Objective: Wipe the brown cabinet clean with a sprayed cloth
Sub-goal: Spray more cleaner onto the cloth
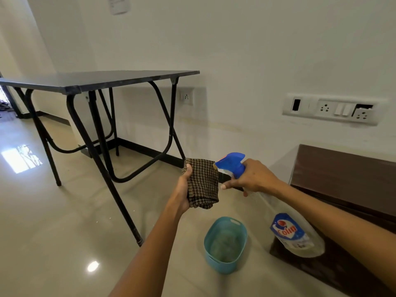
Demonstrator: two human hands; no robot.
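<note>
A glossy beige tiled floor (64, 221) is seen across the lower view, and a black folding metal-legged table (120, 80) is stood by the white wall at the left. The dark brown wooden cabinet (347, 172) is found low at the right, against the same wall. It is touched by neither hand, so wiping is judged not yet begun.

A clear plastic spray bottle with a blue trigger head (293, 230) is held tilted in front of the cabinet, with its nozzle right beside the cloth. A teal plastic basket (220, 265) is stood on the floor below both hands. The folded brown-and-black checked cloth (202, 185) is held up in the air by the left hand (184, 194), with the thumb pressed on its edge. The bottle's neck is gripped by the right hand (255, 179), with one finger stretched out by the trigger.

The step in hand is judged to be the wetting of the cloth. It would be done well if the nozzle were drawn back a little so that the mist is spread over the cloth's flat face. The thumb should be kept out of the spray, and the cloth dampened rather than soaked, so that drips are kept off the floor.
</note>
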